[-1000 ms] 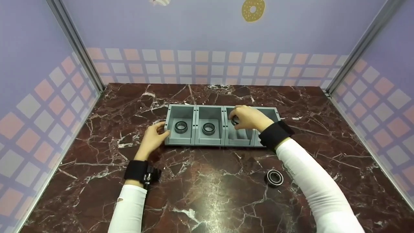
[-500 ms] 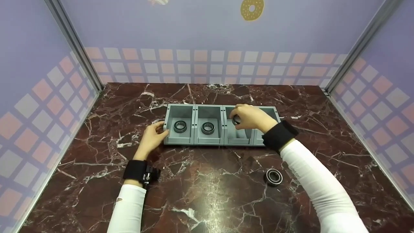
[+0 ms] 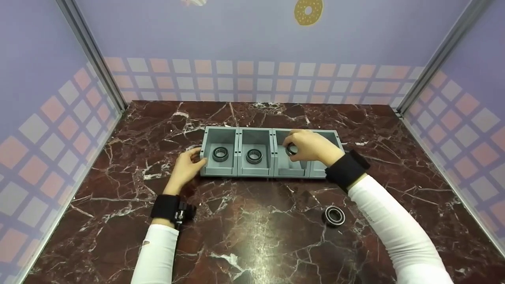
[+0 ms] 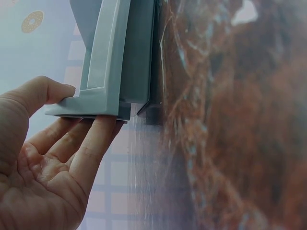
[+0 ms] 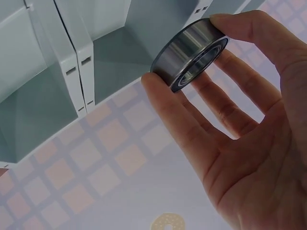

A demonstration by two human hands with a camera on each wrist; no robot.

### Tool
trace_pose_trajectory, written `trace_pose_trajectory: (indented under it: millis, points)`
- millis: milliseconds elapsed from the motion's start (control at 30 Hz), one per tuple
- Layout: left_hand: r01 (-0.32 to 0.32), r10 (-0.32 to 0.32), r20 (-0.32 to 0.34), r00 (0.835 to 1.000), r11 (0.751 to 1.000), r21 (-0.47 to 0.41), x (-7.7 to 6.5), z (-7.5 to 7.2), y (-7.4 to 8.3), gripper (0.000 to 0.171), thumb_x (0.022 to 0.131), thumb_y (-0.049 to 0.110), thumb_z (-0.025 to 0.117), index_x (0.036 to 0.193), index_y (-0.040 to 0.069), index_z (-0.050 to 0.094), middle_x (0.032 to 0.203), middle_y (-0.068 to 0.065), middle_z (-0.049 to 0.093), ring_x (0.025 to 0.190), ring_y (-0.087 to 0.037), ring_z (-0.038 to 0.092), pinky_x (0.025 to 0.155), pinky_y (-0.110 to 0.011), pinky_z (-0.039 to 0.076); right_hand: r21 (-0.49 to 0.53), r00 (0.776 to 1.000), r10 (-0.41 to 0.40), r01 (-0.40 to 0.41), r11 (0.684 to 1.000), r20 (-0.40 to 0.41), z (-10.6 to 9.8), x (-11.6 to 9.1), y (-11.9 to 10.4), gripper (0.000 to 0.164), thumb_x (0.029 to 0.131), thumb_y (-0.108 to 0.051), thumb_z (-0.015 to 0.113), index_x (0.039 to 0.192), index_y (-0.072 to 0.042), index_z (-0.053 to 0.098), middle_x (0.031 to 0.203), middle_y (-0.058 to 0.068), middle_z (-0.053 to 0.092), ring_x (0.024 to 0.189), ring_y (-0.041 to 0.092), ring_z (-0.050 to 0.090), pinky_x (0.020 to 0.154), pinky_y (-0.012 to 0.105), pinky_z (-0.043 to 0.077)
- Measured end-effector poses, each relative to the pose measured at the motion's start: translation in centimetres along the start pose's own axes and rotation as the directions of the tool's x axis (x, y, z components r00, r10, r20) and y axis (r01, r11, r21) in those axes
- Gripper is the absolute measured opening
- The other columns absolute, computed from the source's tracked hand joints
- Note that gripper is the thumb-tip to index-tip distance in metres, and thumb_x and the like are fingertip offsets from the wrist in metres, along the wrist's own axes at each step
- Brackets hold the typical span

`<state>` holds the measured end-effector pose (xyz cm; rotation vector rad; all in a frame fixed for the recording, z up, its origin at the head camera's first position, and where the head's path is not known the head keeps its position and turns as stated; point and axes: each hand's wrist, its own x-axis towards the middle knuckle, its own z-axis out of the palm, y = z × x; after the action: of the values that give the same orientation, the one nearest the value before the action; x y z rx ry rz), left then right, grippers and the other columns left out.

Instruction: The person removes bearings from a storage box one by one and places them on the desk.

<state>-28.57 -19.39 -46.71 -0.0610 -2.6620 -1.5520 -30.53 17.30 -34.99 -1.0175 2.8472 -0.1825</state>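
A row of joined grey bins (image 3: 255, 172) stands on the table. My left hand (image 3: 186, 169) grips the left end wall of the row; in the left wrist view the thumb lies over the wall's edge and the fingers (image 4: 91, 148) press its outer side. Between thumb and fingertips my right hand (image 3: 311, 145) pinches a ball bearing (image 5: 192, 50), tilted, over the third bin from the left. One bearing (image 3: 220, 154) lies flat in the leftmost bin, another bearing (image 3: 254, 156) in the second. The right hand and wrist hide part of the rightmost bin.
A further bearing (image 3: 334, 216) lies on the dark red marbled table (image 3: 244, 225), in front of the bins and near the right forearm. Tiled-pattern panels (image 3: 252, 79) enclose the table at the back and both sides.
My right hand, with the bearing in it, has shifted slightly to the right over the third bin. The left hand keeps its hold on the bin wall.
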Motion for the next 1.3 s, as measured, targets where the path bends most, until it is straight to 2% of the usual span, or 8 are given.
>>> trace_pose_trajectory:
  millis: [267,433,733,1100,1300]
  points:
    - [0.009,-0.009,0.017,1.000,1.000,0.020,-0.2,-0.1,0.1,0.053,0.099,0.008,0.059,0.147,-0.011,0.047,0.143,-0.034,0.056,0.136,-0.045,0.056,0.115,-0.052,0.049,0.001,1.000,-0.018,0.018,1.000,-0.024,-0.1,-1.0,-0.4,0.040,0.085,-0.012,0.079,0.124,-0.005,0.073,0.123,0.017,0.067,0.106,0.035,0.068,0.094,0.050,0.057]
    - [0.007,-0.007,0.019,1.000,1.000,0.008,-0.2,-0.1,0.1,0.051,0.099,0.007,0.059,0.146,-0.010,0.048,0.142,-0.034,0.057,0.135,-0.045,0.057,0.114,-0.052,0.049,-0.009,0.999,-0.018,0.018,1.000,-0.038,-0.2,-1.4,-0.6,0.041,0.082,-0.012,0.079,0.122,-0.006,0.074,0.123,0.016,0.067,0.103,0.034,0.069,0.090,0.050,0.058]
    - [-0.004,0.004,-0.001,1.000,1.000,-0.010,-0.1,0.1,0.1,0.048,0.097,0.004,0.059,0.142,-0.011,0.053,0.139,-0.033,0.061,0.132,-0.044,0.060,0.114,-0.050,0.050,-0.010,0.998,-0.041,0.040,0.999,-0.053,-0.1,-2.4,-1.1,0.039,0.081,-0.014,0.078,0.119,-0.008,0.075,0.118,0.013,0.069,0.085,0.028,0.066,0.076,0.047,0.057]
    - [0.010,-0.010,0.007,1.000,1.000,-0.016,-0.1,0.1,0.0,0.049,0.099,0.006,0.058,0.144,-0.012,0.050,0.143,-0.034,0.057,0.137,-0.045,0.056,0.118,-0.051,0.047,-0.018,0.997,-0.056,0.055,0.998,-0.054,0.6,-3.6,-1.6,0.036,0.079,-0.013,0.078,0.114,-0.010,0.076,0.119,0.012,0.070,0.083,0.026,0.066,0.074,0.046,0.058]
    - [0.007,-0.007,0.007,1.000,1.000,0.007,-0.1,0.0,0.1,0.050,0.099,0.005,0.058,0.145,-0.012,0.049,0.142,-0.034,0.058,0.136,-0.045,0.057,0.117,-0.051,0.047,-0.020,0.994,-0.085,0.084,0.996,-0.066,1.0,-4.3,-1.8,0.034,0.079,-0.011,0.076,0.113,-0.010,0.076,0.118,0.012,0.070,0.090,0.029,0.068,0.075,0.047,0.058]
